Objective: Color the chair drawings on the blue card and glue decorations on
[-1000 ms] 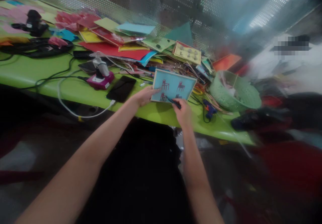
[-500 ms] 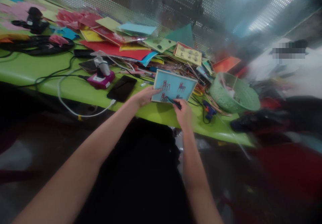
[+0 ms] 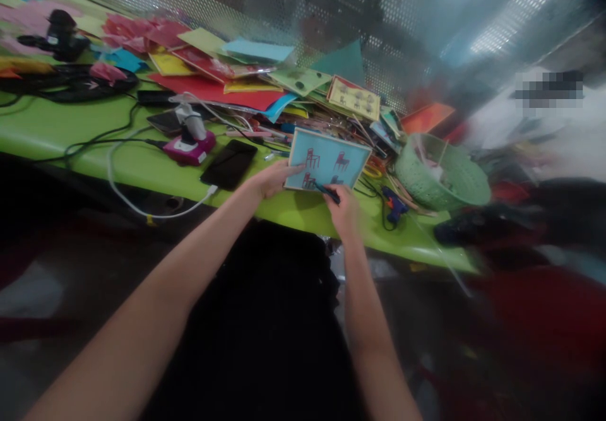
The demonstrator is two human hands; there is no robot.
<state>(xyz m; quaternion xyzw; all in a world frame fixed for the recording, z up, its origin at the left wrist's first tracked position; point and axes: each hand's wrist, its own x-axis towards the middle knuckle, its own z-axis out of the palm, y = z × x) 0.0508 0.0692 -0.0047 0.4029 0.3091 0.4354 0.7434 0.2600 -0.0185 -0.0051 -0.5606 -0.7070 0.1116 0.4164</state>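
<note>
Blue card: it is tilted up in front of the person, near the front edge of the surface; red chair pictures are on it.
Left hand: it pinches the card's left side.
Right hand: it grips a dark, thin tool over the card's bottom part; I can't tell if the tip touches.
Could go wrong: a loose left pinch might let the card slip, and then the tool could scratch a chair.
Close by: black phone on the left, glue gun on the right.
</note>
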